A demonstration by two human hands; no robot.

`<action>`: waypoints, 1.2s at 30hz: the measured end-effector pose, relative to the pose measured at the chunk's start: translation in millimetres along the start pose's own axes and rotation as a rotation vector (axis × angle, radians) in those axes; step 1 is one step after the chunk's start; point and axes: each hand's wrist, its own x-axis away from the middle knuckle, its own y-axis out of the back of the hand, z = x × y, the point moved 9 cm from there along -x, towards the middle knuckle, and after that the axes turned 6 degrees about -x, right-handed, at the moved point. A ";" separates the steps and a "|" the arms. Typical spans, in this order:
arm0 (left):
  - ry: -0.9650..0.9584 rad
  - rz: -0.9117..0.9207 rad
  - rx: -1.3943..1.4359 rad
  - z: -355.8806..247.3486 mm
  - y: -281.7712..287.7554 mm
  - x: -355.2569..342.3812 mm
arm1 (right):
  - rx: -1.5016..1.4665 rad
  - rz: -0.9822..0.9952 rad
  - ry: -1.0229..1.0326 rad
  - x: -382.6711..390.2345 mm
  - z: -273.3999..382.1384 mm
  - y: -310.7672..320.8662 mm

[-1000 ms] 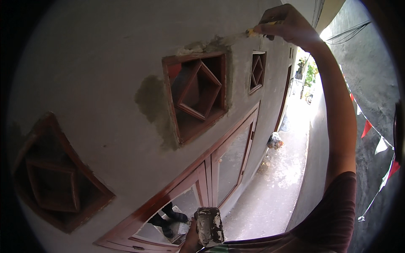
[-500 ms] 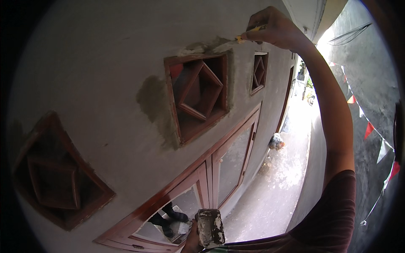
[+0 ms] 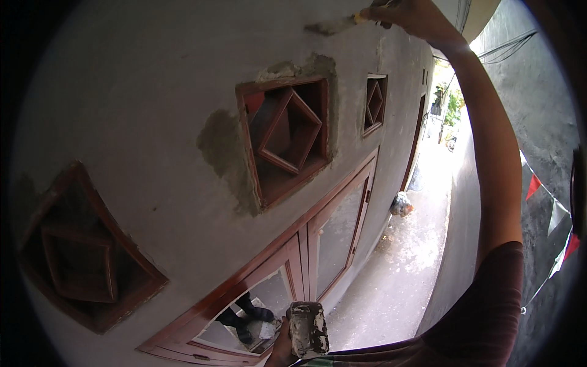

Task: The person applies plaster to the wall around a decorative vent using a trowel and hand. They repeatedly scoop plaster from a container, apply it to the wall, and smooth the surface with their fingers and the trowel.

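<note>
High on the grey plastered wall (image 3: pixel 140 85), my right hand (image 3: pixel 394 15) grips a putty knife (image 3: pixel 333 26) by its yellow handle, the blade blurred against or close to the wall. Below it is a square wooden vent with a diamond frame (image 3: pixel 281 107), edged with rough plaster and a dark patch (image 3: pixel 220 140) on its left. Low in the view, my left hand (image 3: pixel 281 339) holds a rectangular, plaster-crusted container (image 3: pixel 309 327).
More wooden vents (image 3: pixel 85 244) (image 3: pixel 374 104) flank the middle one. Wooden shutters with glass (image 3: pixel 333 244) lie below; one pane reflects dark boots. A narrow alley (image 3: pixel 416 269) runs right, with a bagged bundle (image 3: pixel 400 205), hanging wires (image 3: pixel 507 46) and red-and-white pennants (image 3: pixel 533 186).
My right hand and the knife have moved up and left along the wall, above the patched area, showing more blade. My left hand and the container have barely moved.
</note>
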 end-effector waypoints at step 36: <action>-0.567 0.050 0.150 -79.9 -191.7 -55.2 | -0.308 0.084 -0.540 547.0 60.0 -152.4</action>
